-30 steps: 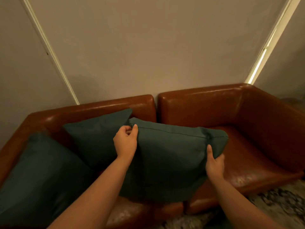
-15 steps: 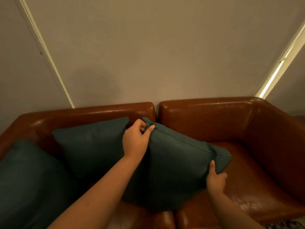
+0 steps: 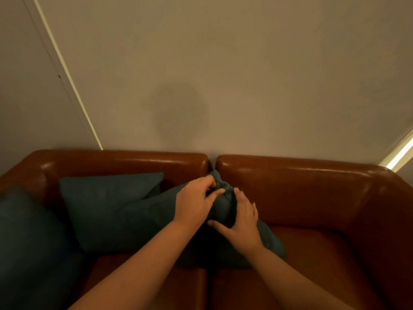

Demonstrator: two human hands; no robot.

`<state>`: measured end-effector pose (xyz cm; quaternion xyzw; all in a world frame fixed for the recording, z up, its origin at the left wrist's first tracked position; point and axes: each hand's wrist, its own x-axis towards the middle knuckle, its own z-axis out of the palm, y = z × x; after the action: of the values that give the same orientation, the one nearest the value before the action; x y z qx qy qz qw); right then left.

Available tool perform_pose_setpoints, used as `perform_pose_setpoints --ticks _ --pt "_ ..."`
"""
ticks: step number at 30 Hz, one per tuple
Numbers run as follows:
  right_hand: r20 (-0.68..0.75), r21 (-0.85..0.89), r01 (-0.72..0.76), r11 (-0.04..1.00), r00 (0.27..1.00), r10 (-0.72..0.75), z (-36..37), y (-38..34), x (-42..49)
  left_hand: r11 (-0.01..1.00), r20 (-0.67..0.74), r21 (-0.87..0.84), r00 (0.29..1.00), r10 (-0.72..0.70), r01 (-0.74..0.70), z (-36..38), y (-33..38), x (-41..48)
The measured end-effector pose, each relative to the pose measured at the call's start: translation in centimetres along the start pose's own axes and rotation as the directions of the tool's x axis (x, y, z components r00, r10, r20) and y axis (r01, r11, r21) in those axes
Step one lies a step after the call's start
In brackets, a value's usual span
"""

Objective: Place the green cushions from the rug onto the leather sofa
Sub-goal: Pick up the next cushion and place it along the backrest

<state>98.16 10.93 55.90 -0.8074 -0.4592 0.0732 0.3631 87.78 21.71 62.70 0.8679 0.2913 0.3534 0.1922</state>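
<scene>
From my head camera, I am setting a green cushion (image 3: 225, 202) onto the sofa (image 3: 312, 189), right where the two back sections meet. My left hand (image 3: 194, 203) is clenched on the cushion's top corner, fingers pinching the fabric up against the backrest. My right hand (image 3: 242, 222) lies flat and spread on the cushion's right face, pressing rather than gripping. The cushion leans tilted, its top corner touching the backrest and its lower end resting on the seat. Two more cushions are already on the sofa: a second cushion (image 3: 107, 204) leaning on the backrest just to the left, touching the one I hold, and a third cushion (image 3: 29, 242) at the far left, close to the camera.

I judge this to be the final settling of this cushion. Next I should press it snug and let go with both hands, checking it does not slump forward. The rug is out of view, so I cannot tell whether any cushions remain there.
</scene>
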Motion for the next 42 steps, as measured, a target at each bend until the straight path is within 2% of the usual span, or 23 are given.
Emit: perform_pose_setpoints --ticks 2,4,6,13,16,18,21,23,24,25,26,27,28,29,30,31,33,35,37,39,42 --pt "0.057 0.044 0.033 0.998 0.998 -0.036 -0.8 0.0 2.2 0.998 -0.002 0.056 1.0 0.026 -0.026 0.8 0.3 0.4" --pt "0.071 0.186 0.018 0.982 0.997 -0.031 -1.3 0.4 3.8 0.996 -0.018 0.084 0.999 0.031 -0.03 1.6 0.6 0.6" --pt "0.064 0.256 0.014 0.966 0.997 -0.031 -1.1 0.8 4.4 0.995 -0.047 0.091 0.998 0.033 -0.028 2.3 0.6 0.7" --pt "0.021 0.287 -0.041 0.957 0.999 0.036 1.0 0.7 4.3 0.999 -0.14 0.048 0.99 0.013 -0.007 3.8 -1.1 0.2" --pt "0.016 0.307 -0.029 0.951 1.0 0.026 1.2 -0.6 5.3 0.993 -0.16 -0.105 0.985 -0.068 0.051 3.5 -2.5 0.4" --pt "0.025 0.34 -0.023 0.94 1.0 0.016 0.7 -1.4 6.2 0.972 -0.043 -0.185 0.987 -0.155 0.145 3.1 -4.3 0.3" --pt "0.028 0.332 0.003 0.943 1.0 -0.013 -0.6 -2.5 7.4 0.928 0.034 -0.148 0.939 -0.341 0.342 2.9 -9.2 -1.7" --pt "0.023 0.337 0.015 0.941 0.999 -0.024 -1.7 -2.9 8.0 0.826 0.022 -0.056 0.828 -0.56 0.56 2.9 -13.0 -3.0" --pt "0.009 0.341 0.025 0.94 1.0 -0.03 -2.4 -2.9 8.2 0.717 0.029 -0.048 0.718 -0.695 0.696 2.7 -14.3 -3.4" --pt "-0.015 0.342 0.034 0.939 0.999 -0.031 -3.0 -2.8 8.5 0.572 0.02 -0.063 0.574 -0.819 0.818 2.7 -16.1 -3.9" --pt "-0.044 0.345 0.037 0.938 0.999 -0.023 -3.6 -2.6 8.7 0.392 0.042 -0.136 0.401 -0.915 0.91 2.5 -18.1 -4.3" --pt "-0.075 0.351 0.03 0.936 0.997 -0.004 -4.2 -2.2 9.0 0.214 0.095 -0.277 0.248 -0.964 0.937 2.2 -19.4 -4.5" --pt "-0.1 0.359 0.02 0.933 0.995 0.017 -4.8 -1.8 9.2 0.074 0.178 -0.426 0.164 -0.97 0.902 2.0 -20.1 -4.4" --pt "-0.119 0.369 0.009 0.929 0.992 0.038 -5.4 -1.3 9.5 -0.043 0.276 -0.575 0.144 -0.95 0.817 2.1 -20.9 -4.3" --pt "-0.125 0.379 -0.008 0.926 0.99 0.06 -5.8 -0.6 9.7 -0.116 0.384 -0.638 0.185 -0.905 0.761 2.0 -21.3 -3.6" --pt "-0.124 0.394 -0.028 0.919 0.989 0.084 -6.0 0.0 9.8 -0.146 0.465 -0.668 0.256 -0.848 0.73 1.9 -20.8 -2.6" --pt "-0.111 0.406 -0.067 0.911 0.986 0.122 -6.1 1.4 9.8 -0.098 0.52 -0.635 0.329 -0.788 0.766 2.7 -20.6 -0.4" --pt "-0.092 0.414 -0.121 0.902 0.98 0.174 -5.8 2.6 9.9 -0.102 0.558 -0.617 0.342 -0.756 0.781 3.6 -20.1 1.3" --pt "-0.062 0.421 -0.195 0.886 0.968 0.243 -5.6 3.6 9.9 -0.099 0.535 -0.645 0.354 -0.767 0.758 4.6 -20.3 2.0" --pt "0.001 0.409 -0.275 0.87 0.954 0.3 -5.6 5.0 10.2 -0.037 0.481 -0.633 0.356 -0.801 0.773 5.3 -20.8 2.6" --pt "0.124 0.393 -0.38 0.837 0.924 0.361 -5.3 7.4 10.3 0.152 0.349 -0.57 0.405 -0.845 0.808 5.8 -20.9 3.5"
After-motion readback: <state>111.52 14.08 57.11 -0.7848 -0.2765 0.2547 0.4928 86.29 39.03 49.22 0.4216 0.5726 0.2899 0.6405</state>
